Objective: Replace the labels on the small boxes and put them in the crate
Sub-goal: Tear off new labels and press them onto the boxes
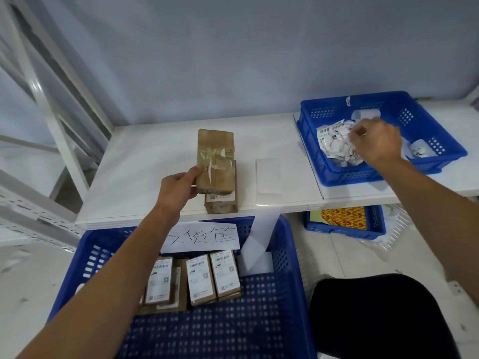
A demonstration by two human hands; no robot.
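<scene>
Left hand (178, 187) grips the bare brown box (215, 154) by its near end, thumb on top, with the long axis pointing away. Right hand (375, 141) has its fingers curled among scrap labels (334, 143) — I cannot tell if it pinches one — and is nearer the white label strip (268, 177) just right of the box.

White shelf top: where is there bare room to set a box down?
Bare: the left stretch of the shelf top, from its left edge to the box in the left hand; also behind the backing sheet. Crowded: the blue tray, full of crumpled labels the right hand pinches.
</scene>
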